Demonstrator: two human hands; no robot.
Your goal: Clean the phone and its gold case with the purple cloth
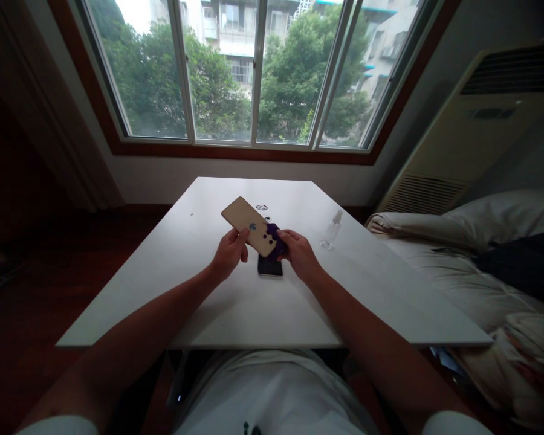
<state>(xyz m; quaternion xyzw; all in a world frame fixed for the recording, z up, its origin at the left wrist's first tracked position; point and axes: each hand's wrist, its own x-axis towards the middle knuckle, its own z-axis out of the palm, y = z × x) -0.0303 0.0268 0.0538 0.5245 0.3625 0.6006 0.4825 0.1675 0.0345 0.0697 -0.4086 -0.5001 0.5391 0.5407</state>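
Note:
A gold phone cover (pixel 243 219) with a dark apple logo is held tilted above the table. Near its lower right end are several round spots that look like camera holes with purple showing through. My left hand (pixel 230 252) grips its lower left edge, thumb on the face. In my right hand (pixel 299 251) is a crumpled purple cloth (pixel 275 237), pressed around the cover's lower right end. Beneath them a dark phone (pixel 270 266) lies on the white table (pixel 199 241), partly hidden by the cover and the cloth.
Two small ring-like items, a farther ring (pixel 262 207) and a nearer ring (pixel 267 219), lie beyond the cover. A clear spray bottle (pixel 332 228) stands to the right. Bedding (pixel 417 241) lies beside the table's right edge, and a window (pixel 254 78) is ahead.

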